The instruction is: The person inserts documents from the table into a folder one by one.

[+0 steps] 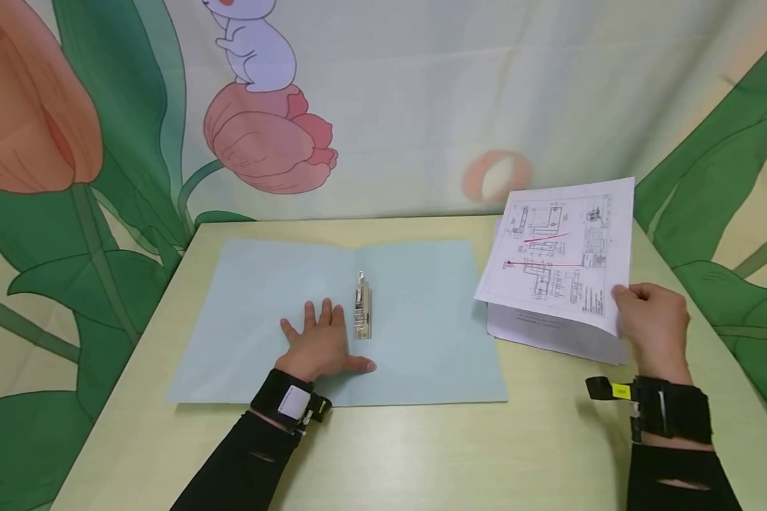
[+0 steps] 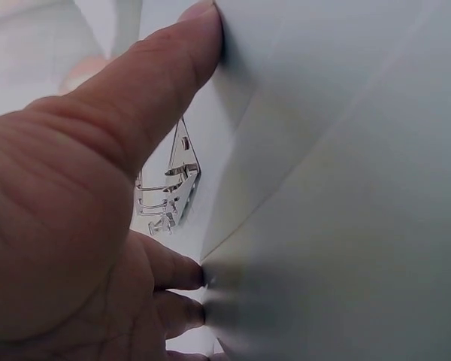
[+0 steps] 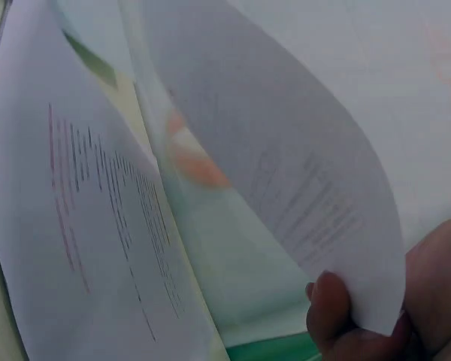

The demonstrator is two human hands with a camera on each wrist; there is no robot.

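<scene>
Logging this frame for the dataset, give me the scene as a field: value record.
surface: pale yellow flat table
centre: light-blue rectangular folder, lying open
fastener: silver metal clip on the folder, beside its fold
left: left hand, fingers spread, resting on the folder near the clip
right: right hand, pinching a white paper sheet with line drawings and red strokes
grip: near the sheet's lower right corner
beneath: white printed paper, partly covered
background: flower-printed cloth

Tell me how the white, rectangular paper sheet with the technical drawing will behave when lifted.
The white paper sheet is probably floppy: the right-wrist view shows it bowed. It is likely light, as the bare right hand pinches it near one corner. It might crease easily, since its edge looks very thin.
</scene>
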